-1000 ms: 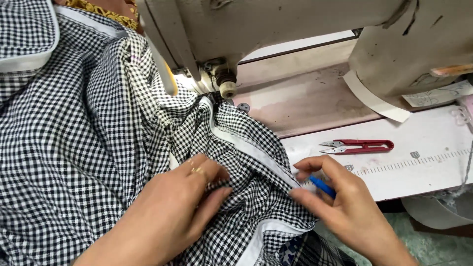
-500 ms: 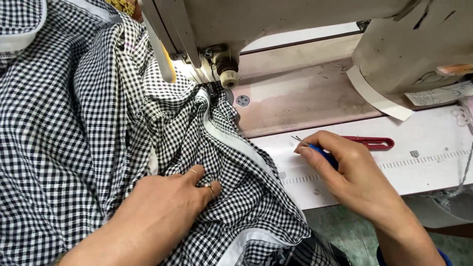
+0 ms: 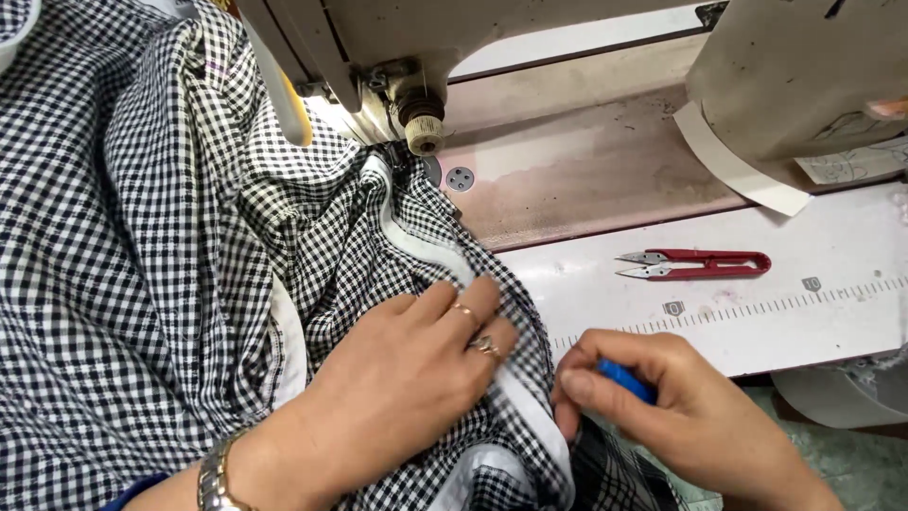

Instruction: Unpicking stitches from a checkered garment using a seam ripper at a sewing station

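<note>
A black-and-white checked fabric [image 3: 142, 265] with a white band [image 3: 416, 241] along its seam lies heaped under the needle area of a sewing machine [image 3: 416, 85]. My left hand [image 3: 416, 378], with rings and a wrist bracelet, presses flat on the fabric beside the white band near the table's front edge. My right hand [image 3: 681, 416] is closed around a small blue tool [image 3: 624, 380] and sits just right of the fabric's edge, its thumb close to the band.
Red thread snips [image 3: 695, 266] lie on the white table [image 3: 757, 312] above a printed ruler scale. The machine's metal bed [image 3: 586, 180] stretches right of the needle. The grey machine body [image 3: 804, 76] fills the upper right.
My right hand has come back from near the red snips down to the fabric's edge with the blue tool. My left hand has shifted right onto the white band.
</note>
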